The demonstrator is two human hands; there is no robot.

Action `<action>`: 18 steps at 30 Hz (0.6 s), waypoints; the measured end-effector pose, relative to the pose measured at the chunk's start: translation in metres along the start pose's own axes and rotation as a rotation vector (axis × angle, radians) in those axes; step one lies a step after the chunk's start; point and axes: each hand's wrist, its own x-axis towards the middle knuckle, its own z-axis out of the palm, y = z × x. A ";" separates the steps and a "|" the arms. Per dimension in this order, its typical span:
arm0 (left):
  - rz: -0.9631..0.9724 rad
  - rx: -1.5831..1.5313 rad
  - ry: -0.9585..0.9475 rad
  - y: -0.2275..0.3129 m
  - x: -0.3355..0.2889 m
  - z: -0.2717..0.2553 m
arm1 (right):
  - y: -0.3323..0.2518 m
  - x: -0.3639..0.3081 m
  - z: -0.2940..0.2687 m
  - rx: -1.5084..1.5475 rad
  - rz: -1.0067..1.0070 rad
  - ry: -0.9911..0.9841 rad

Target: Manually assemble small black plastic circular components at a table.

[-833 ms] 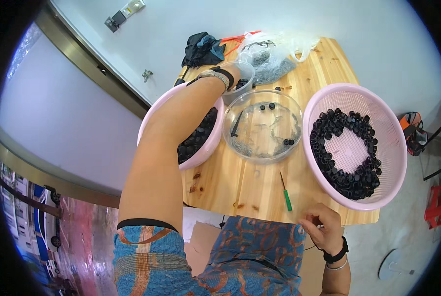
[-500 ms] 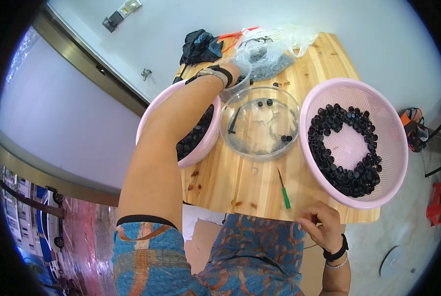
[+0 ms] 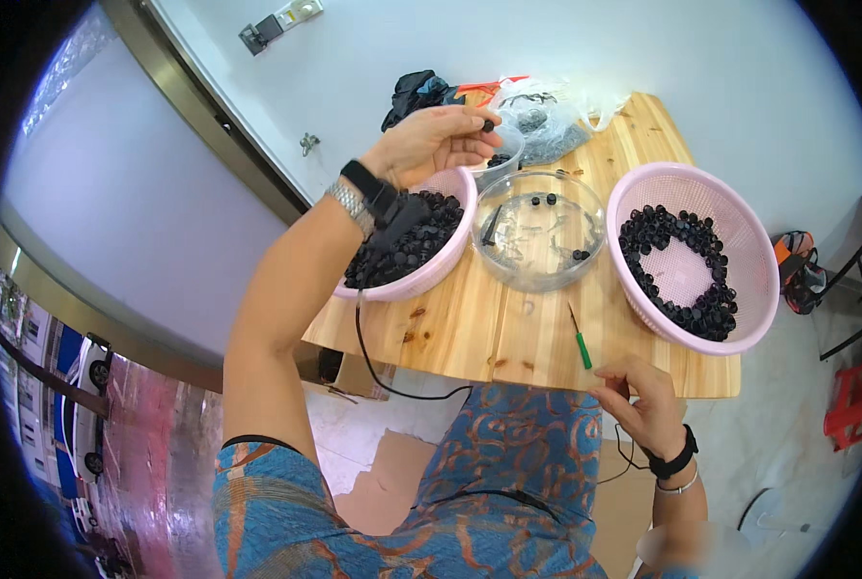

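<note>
My left hand is raised above the tub at the back, a small black cap pinched between thumb and index finger. Below it stands the clear round tub with black pieces inside. The left pink basket, full of black caps, lies under my left wrist. At the table's front edge my right hand curls thumb and fingers together; what they hold, if anything, is too small to make out. Just beyond it rests a small screwdriver with a green handle.
A clear round dish with several black pieces sits mid-table. Right of it stands a pink basket holding a ring of black caps. Plastic bags and a dark cloth bundle lie at the back. A black cable hangs off the front edge.
My left hand has come up out of the tub, now with a black cap in its fingers. My right hand stays near the front edge. The whole view has shifted slightly.
</note>
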 end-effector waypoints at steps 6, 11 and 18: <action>0.059 -0.301 -0.050 -0.017 -0.093 0.038 | -0.047 0.057 0.011 -0.269 -0.197 -0.005; 0.093 -0.573 -0.019 -0.051 -0.143 0.057 | -0.050 0.136 0.025 -0.687 -0.275 -0.020; -0.030 -0.681 0.128 -0.101 -0.208 0.084 | -0.017 0.211 0.059 -0.882 0.070 -0.435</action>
